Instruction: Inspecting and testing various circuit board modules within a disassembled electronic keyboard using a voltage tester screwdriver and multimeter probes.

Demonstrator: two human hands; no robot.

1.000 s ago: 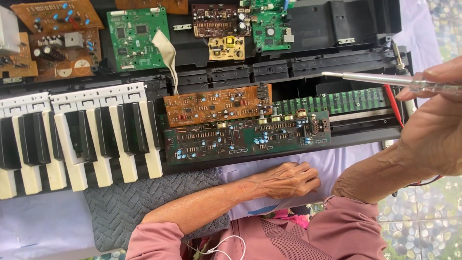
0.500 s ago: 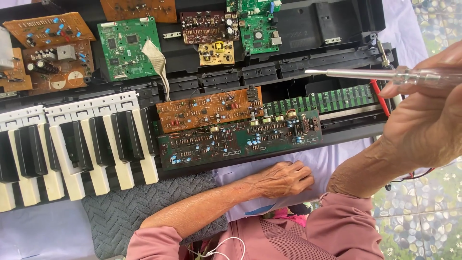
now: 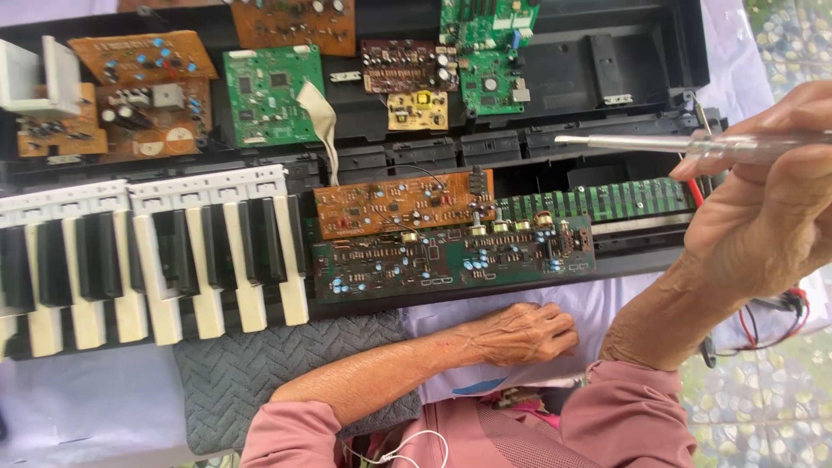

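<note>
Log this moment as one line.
right hand: holds screwdriver | left hand: rests on cloth | keyboard: opened, boards exposed

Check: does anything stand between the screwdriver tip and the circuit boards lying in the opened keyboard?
Nothing visible does. The right hand holds the screwdriver level above the black case; open space separates its tip from the brown board and dark green board. The left hand rests below them.

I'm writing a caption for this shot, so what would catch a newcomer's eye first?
An opened electronic keyboard fills the upper view, its black and white keys at left and bare circuit boards in the middle. The right hand holds a clear-handled screwdriver level above the case at right. The left hand rests on pale cloth at the near edge.
</note>
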